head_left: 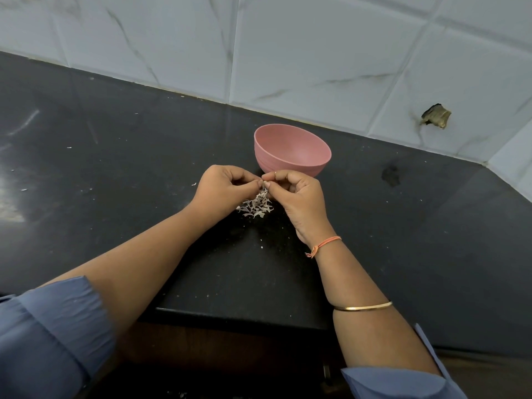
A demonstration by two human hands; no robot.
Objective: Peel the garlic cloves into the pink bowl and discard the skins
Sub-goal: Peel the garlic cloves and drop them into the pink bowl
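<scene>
A pink bowl [292, 151] stands on the black countertop just beyond my hands; its inside is turned away, so its contents are hidden. My left hand [223, 187] and my right hand [296, 197] meet fingertip to fingertip in front of the bowl, pinching a small garlic clove [262, 184] that is mostly hidden by the fingers. Directly below the fingertips a small heap of pale garlic skins [256, 205] lies on the counter.
The black countertop [115, 156] carries scattered skin flecks and ends at a front edge near my forearms. A white tiled wall [316, 53] runs behind, with a broken hole [436, 116] at the right. A dark smudge [391, 175] marks the counter right of the bowl.
</scene>
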